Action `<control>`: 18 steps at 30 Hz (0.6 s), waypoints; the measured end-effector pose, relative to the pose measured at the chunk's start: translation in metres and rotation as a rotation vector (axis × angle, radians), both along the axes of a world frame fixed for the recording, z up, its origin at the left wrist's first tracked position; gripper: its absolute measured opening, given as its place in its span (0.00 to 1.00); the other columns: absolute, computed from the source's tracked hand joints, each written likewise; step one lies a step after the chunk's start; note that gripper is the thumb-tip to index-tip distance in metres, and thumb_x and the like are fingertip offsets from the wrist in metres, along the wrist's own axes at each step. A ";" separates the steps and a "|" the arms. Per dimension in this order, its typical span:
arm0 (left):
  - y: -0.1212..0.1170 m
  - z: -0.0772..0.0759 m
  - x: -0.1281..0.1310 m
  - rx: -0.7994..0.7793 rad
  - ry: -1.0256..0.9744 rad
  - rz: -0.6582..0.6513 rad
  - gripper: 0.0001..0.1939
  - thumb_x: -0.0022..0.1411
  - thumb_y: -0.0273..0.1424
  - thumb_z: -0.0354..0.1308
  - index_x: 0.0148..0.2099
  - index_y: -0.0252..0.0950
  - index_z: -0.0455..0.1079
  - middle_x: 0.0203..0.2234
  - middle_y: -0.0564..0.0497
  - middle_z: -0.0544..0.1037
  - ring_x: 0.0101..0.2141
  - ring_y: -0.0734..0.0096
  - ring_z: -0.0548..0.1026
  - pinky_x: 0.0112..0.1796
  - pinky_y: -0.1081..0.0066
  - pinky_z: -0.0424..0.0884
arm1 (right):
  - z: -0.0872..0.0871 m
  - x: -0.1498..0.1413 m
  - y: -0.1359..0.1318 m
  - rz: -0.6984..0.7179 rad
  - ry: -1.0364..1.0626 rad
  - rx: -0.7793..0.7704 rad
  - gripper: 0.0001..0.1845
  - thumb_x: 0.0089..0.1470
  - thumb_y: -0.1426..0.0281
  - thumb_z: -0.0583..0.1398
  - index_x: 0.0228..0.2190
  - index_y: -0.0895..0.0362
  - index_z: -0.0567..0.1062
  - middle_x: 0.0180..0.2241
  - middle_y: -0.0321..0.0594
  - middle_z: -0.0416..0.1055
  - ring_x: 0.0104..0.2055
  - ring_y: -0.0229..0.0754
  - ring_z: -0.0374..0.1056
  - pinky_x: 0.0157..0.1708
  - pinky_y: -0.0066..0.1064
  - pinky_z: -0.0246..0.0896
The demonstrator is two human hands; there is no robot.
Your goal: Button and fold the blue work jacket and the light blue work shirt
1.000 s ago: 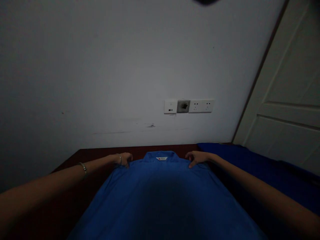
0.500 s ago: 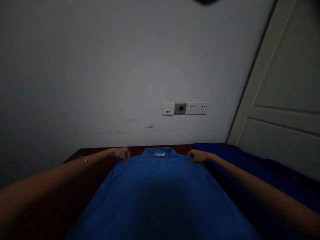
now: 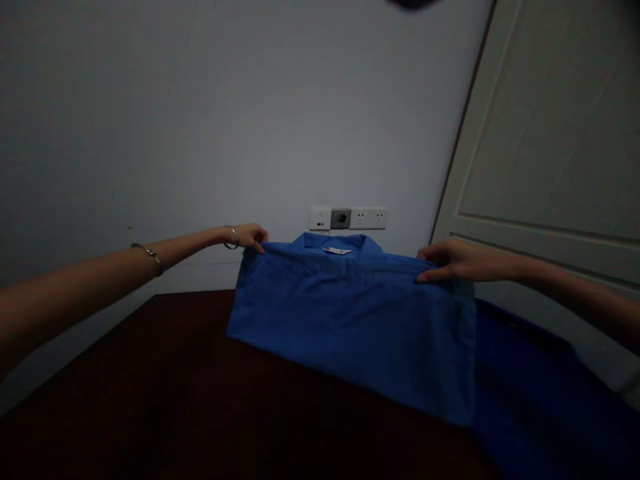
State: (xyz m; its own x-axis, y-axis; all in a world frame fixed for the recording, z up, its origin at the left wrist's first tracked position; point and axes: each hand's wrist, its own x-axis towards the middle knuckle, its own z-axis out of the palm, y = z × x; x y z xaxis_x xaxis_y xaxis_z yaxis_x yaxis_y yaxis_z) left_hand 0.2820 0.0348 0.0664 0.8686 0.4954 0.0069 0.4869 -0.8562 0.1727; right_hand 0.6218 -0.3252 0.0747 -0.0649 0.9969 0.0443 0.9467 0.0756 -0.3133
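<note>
A blue collared shirt [image 3: 345,320] hangs stretched between my two hands above the dark red-brown table. Its collar, with a small white label [image 3: 337,251] inside, is at the top middle. My left hand [image 3: 250,236], with bangles on the wrist and forearm, pinches the shirt's left shoulder. On the other side my right hand [image 3: 450,261] grips the right shoulder between thumb and fingers. The lower edge of the shirt slants down to the right. The light is dim.
Below the shirt spreads the dark table top [image 3: 150,373]. A darker blue cloth [image 3: 540,380] lies along the right side. Behind are a pale wall with a row of sockets [image 3: 369,218] and a white panelled door [image 3: 535,147] at right.
Both hands have raised the shirt's shoulders off the table, and its lower part no longer lies spread toward me. My right hand has come closer and further right. The view has shifted slightly.
</note>
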 end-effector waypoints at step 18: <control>-0.062 0.087 0.257 0.822 -0.012 -0.380 0.13 0.51 0.30 0.56 0.42 0.36 0.70 0.34 0.51 0.74 0.36 0.71 0.70 0.37 0.75 0.59 | 0.041 -0.047 -0.139 -0.602 0.245 0.085 0.23 0.38 0.48 0.62 0.28 0.55 0.75 0.28 0.40 0.76 0.29 0.45 0.71 0.25 0.30 0.68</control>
